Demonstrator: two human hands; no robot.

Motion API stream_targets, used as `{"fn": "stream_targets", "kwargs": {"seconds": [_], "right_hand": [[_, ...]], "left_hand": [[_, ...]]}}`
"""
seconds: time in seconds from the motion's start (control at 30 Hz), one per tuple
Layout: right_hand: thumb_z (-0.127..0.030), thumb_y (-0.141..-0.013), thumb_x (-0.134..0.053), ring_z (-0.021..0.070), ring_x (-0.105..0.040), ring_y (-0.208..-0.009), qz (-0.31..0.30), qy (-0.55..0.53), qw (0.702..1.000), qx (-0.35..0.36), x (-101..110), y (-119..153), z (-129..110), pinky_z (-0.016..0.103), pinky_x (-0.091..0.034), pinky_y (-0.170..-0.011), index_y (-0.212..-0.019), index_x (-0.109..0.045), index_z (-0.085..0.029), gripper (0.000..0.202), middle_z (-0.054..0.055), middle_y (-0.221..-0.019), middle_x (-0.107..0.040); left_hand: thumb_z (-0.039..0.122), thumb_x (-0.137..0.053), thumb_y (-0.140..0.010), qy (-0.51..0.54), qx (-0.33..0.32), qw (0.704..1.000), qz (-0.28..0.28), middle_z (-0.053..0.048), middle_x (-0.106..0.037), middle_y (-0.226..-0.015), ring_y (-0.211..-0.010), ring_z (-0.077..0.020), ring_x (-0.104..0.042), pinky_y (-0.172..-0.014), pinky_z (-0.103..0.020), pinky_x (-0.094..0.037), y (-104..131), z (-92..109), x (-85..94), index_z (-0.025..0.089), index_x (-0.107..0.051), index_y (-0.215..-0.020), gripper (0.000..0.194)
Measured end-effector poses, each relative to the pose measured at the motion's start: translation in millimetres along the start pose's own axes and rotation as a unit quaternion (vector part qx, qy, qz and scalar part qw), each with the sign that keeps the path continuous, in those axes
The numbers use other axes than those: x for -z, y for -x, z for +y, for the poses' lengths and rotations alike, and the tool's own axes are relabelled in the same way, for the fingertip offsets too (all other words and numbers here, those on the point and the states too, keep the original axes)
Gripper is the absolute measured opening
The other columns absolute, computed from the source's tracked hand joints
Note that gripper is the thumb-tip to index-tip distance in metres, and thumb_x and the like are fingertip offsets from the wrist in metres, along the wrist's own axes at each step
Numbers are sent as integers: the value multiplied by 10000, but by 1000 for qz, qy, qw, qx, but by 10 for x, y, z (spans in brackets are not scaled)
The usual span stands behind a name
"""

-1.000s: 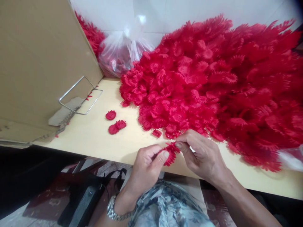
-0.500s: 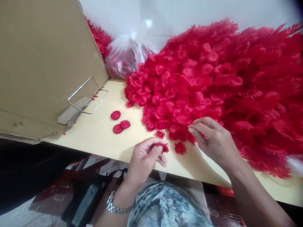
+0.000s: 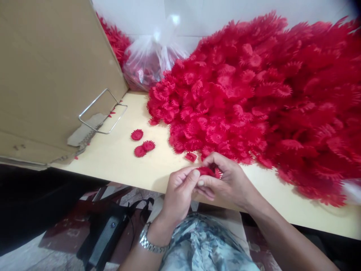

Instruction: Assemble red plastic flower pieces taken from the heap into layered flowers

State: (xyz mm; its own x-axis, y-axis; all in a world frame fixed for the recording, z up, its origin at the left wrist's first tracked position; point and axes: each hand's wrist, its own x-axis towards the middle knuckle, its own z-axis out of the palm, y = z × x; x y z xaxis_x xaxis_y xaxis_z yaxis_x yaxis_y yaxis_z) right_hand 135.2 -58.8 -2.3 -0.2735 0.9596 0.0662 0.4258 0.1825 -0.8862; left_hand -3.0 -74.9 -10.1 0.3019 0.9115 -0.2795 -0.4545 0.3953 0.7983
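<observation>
- Nearest to us, our left hand, a metal wristwatch on its wrist, and our right hand meet at the near edge of the pale wooden tabletop.
- The fingers of both hands are curled tight on a small red frilled plastic flower piece, pinched between the thumbs and fingertips; whether it is one piece or two pressed together we cannot tell, since the hands hide most of it.
- Half a second ago our right hand was out at the edge of the heap and a loose piece lay on the tabletop beside it; now that hand is back against the left and that piece is gone from its spot, so we judge a fresh piece is being joined to the one the left hand held.
- A little further off, three loose red flower pieces lie apart on the tabletop, and one more just short of the heap.
- Beyond them the great heap of red flower pieces covers the right side of the tabletop.
- On the left a tilted brown cardboard box flap leans over a bent wire stand.
- Furthest back, a knotted clear plastic bag of red pieces sits against the white wall.
</observation>
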Motion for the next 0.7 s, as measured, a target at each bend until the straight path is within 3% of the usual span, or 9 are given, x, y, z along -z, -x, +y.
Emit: {"fn": "stream_targets", "kwargs": {"seconds": [0.23, 0.47, 0.7], "right_hand": [[-298, -845, -572, 114, -526, -583, 23, 11, 999, 31, 15, 18, 9, 222, -397, -539, -726, -587, -185, 165, -9, -629, -571], [-283, -870, -500, 124, -545, -598, -13, -27, 999, 20, 42, 23, 5, 229, -406, -548, -743, -617, -167, 209, 6, -636, -599], [-295, -866, -528, 123, -551, -598, -56, -209, 975, -47, 3, 60, -8, 251, -453, -568, -908, -578, -176, 136, -2, -673, -577]], "left_hand": [[330, -568, -838, -43, -20, 999, -17, -52, -699, -712, -631, -174, -674, -600, -279, -541, 26, -64, 47, 128, -659, -865, 223], [334, -526, -868, -115, -46, 992, 17, -33, -679, -619, -559, -148, -655, -553, -248, -533, 38, -99, 53, 130, -672, -857, 251], [295, -537, -857, -127, -66, 989, 31, -30, -693, -696, -567, -126, -643, -567, -229, -531, 24, -82, 83, 138, -670, -908, 212]]}}
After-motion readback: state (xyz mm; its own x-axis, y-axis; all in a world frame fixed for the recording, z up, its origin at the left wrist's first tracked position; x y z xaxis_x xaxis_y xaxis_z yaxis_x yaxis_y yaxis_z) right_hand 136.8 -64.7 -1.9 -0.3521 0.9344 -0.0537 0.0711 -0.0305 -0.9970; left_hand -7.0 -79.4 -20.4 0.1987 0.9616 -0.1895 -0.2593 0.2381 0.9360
